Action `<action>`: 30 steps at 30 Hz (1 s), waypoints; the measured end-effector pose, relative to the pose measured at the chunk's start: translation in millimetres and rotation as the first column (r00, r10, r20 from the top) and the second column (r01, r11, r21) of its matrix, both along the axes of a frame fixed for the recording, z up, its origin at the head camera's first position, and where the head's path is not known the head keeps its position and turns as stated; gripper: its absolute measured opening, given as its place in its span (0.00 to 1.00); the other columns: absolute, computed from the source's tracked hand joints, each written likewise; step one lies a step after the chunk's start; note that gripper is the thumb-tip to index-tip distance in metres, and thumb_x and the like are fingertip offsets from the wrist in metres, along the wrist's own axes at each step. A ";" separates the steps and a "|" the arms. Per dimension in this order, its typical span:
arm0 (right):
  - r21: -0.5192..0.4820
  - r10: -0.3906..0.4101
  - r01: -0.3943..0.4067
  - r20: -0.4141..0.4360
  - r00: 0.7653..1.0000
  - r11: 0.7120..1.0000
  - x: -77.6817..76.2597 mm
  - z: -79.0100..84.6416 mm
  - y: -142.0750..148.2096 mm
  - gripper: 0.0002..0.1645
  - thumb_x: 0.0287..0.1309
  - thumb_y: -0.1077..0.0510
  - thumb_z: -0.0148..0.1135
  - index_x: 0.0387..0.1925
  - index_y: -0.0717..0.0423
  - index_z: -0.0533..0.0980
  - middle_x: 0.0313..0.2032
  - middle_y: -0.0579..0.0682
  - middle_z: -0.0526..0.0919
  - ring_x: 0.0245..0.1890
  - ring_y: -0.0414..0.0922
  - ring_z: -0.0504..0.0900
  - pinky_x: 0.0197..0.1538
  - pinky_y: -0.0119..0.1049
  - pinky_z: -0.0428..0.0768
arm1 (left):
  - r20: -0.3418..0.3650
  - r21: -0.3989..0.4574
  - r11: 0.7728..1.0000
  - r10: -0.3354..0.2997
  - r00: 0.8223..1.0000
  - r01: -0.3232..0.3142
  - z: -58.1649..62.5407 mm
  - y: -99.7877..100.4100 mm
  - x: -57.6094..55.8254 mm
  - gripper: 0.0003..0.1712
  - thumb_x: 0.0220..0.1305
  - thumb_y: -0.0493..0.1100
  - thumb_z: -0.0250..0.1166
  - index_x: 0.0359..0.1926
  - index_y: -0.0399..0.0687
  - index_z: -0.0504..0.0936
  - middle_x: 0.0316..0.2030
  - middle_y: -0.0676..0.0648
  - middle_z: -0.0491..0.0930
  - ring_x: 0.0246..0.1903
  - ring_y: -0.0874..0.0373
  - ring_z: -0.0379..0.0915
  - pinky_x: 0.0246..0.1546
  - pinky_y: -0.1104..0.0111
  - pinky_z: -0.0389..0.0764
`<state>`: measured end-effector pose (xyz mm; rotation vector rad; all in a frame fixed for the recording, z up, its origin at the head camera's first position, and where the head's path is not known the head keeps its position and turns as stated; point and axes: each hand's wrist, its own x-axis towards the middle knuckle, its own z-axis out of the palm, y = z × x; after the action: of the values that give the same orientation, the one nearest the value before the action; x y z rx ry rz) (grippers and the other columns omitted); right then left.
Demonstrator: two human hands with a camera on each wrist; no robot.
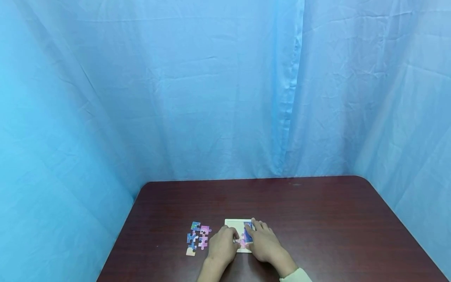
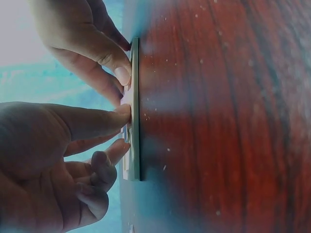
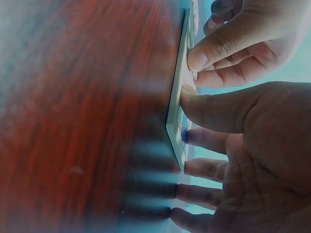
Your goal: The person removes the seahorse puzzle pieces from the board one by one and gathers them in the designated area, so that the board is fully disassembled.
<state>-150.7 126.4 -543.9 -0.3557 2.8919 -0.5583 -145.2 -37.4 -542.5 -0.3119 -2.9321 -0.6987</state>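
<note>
A small puzzle tray (image 1: 234, 221) with a pale rim lies flat on the table, partly filled with dark blue and pink pieces along its right side. My left hand (image 1: 222, 244) is over the tray's left part, thumb and forefinger pinching a puzzle piece low against its surface; the fingers hide most of that piece. The left hand's other fingers curl inward in the left wrist view. My right hand (image 1: 264, 243) rests on the tray's right side, fingers spread and fairly straight. Its thumb (image 3: 214, 108) presses near the front edge, and some fingertips reach past the rim onto the table.
Several loose puzzle pieces (image 1: 192, 237), blue, pink and cream, lie in a cluster left of the tray. The dark red-brown wooden table (image 1: 327, 219) extends around it. Light blue curtains (image 1: 218, 98) hang behind the table and along both sides.
</note>
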 end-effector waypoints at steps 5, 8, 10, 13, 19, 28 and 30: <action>-0.006 0.005 -0.005 0.002 1.000 1.000 0.5 1.2 -0.6 0.39 0.63 0.49 0.71 0.72 0.58 0.74 0.77 0.67 0.66 0.77 0.70 0.64 0.73 0.69 0.67 | 0.018 0.016 1.000 -0.006 1.000 0.006 0.1 -1.0 -0.1 0.13 0.48 0.42 0.84 0.29 0.52 0.85 0.27 0.54 0.79 0.25 0.59 0.77 0.26 0.62 0.76; -0.011 0.009 -0.009 0.001 1.000 1.000 0.9 2.8 -0.4 0.38 0.63 0.50 0.72 0.71 0.59 0.74 0.77 0.68 0.66 0.76 0.70 0.65 0.73 0.69 0.67 | 0.025 0.027 1.000 -0.010 1.000 0.009 0.4 -2.0 0.3 0.14 0.48 0.41 0.83 0.29 0.52 0.83 0.26 0.55 0.79 0.24 0.62 0.75 0.25 0.64 0.74; -0.019 0.013 -0.013 0.001 1.000 1.000 1.3 4.0 -0.3 0.38 0.63 0.52 0.72 0.71 0.60 0.74 0.77 0.68 0.66 0.76 0.71 0.65 0.73 0.70 0.67 | 0.029 0.037 0.999 -0.013 0.999 0.012 1.0 -2.8 0.7 0.15 0.49 0.41 0.83 0.29 0.53 0.82 0.24 0.56 0.79 0.23 0.63 0.73 0.24 0.65 0.72; -0.040 0.012 -0.011 0.007 1.000 0.999 1.5 5.6 0.3 0.38 0.63 0.52 0.72 0.71 0.61 0.74 0.77 0.69 0.66 0.76 0.72 0.64 0.73 0.71 0.66 | 0.031 0.055 0.998 -0.024 0.999 0.022 2.5 -4.2 1.9 0.16 0.51 0.42 0.82 0.28 0.53 0.79 0.21 0.56 0.78 0.20 0.64 0.70 0.23 0.66 0.70; -0.040 0.015 -0.015 0.002 1.000 0.999 1.1 4.1 1.7 0.39 0.62 0.50 0.72 0.71 0.60 0.74 0.76 0.69 0.66 0.76 0.72 0.64 0.72 0.70 0.66 | 0.031 0.071 0.997 -0.044 0.999 0.042 2.6 -5.5 4.0 0.16 0.55 0.44 0.81 0.29 0.54 0.78 0.19 0.58 0.77 0.18 0.65 0.67 0.22 0.67 0.68; -0.040 0.011 -0.011 0.016 1.000 0.999 0.1 1.7 1.5 0.38 0.63 0.52 0.71 0.71 0.61 0.73 0.77 0.69 0.65 0.77 0.72 0.63 0.73 0.70 0.66 | 0.058 0.136 0.989 -0.073 0.996 0.065 6.8 -9.0 3.5 0.09 0.60 0.39 0.76 0.34 0.51 0.82 0.21 0.59 0.79 0.19 0.67 0.69 0.23 0.68 0.70; -0.036 0.011 -0.010 0.015 1.000 0.999 0.0 1.6 1.2 0.38 0.63 0.52 0.72 0.71 0.60 0.74 0.77 0.68 0.65 0.77 0.72 0.63 0.73 0.70 0.66 | 0.059 0.152 0.986 -0.074 0.996 0.064 7.8 -10.4 3.6 0.08 0.61 0.40 0.75 0.35 0.52 0.82 0.23 0.59 0.80 0.20 0.68 0.70 0.23 0.68 0.70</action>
<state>-150.6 127.5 -542.2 -0.3701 2.8669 -0.6088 -141.6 -47.9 -534.7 -0.3840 -2.9187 -0.9509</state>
